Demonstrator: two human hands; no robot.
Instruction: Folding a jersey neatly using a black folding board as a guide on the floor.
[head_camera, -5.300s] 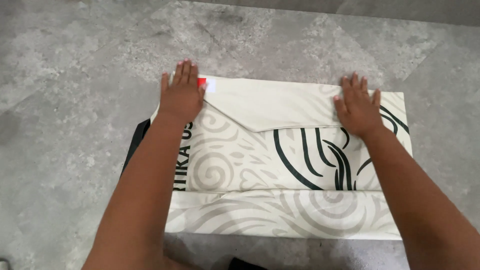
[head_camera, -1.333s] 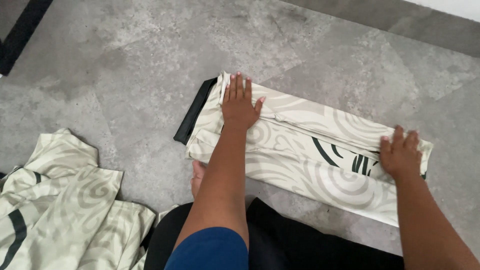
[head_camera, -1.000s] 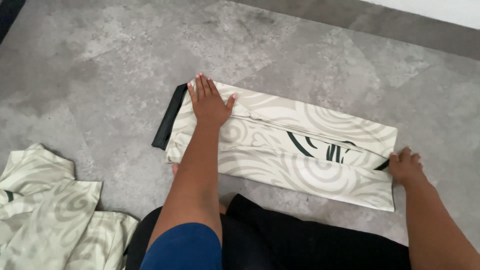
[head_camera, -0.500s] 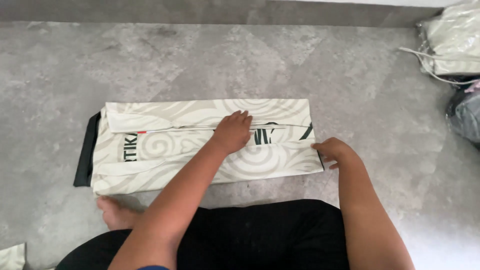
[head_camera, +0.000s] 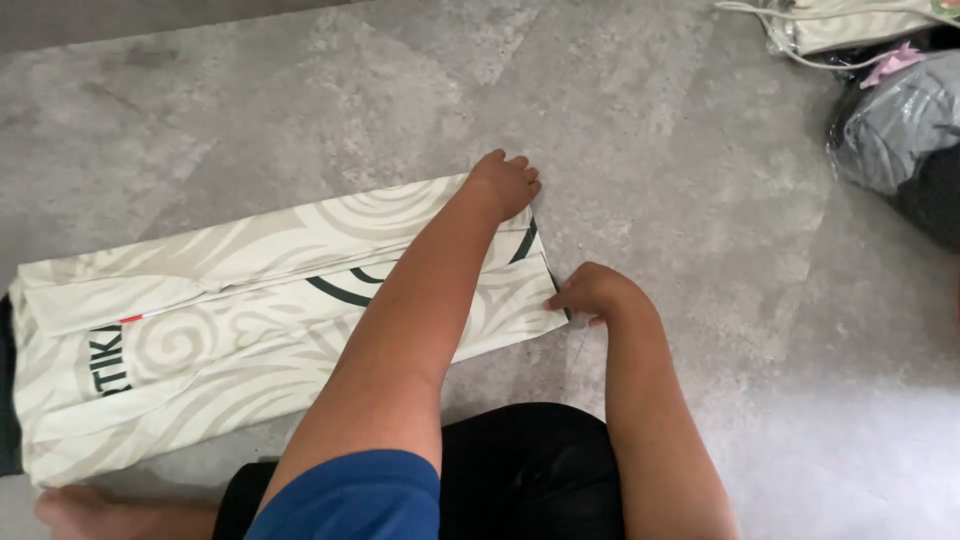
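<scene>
Both hands pinch one short end of the folded cream shirt (head_camera: 230, 320) on the floor (head_camera: 700, 200), left hand (head_camera: 505, 185) at the far corner, right hand (head_camera: 590, 295) at the near corner, so I think folding is underway and needs both corners lifted together.

Left hand (head_camera: 503, 183) is reaching far forward, arm extended, fingers curled, pressing down. Right hand (head_camera: 592, 293) is sitting nearer the body, fingers pinching closed, forearm angling back.

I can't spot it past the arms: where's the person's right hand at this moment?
In the head view, the right hand sits right of centre, at the near right corner of the folded cream garment, just below the left hand.
</scene>
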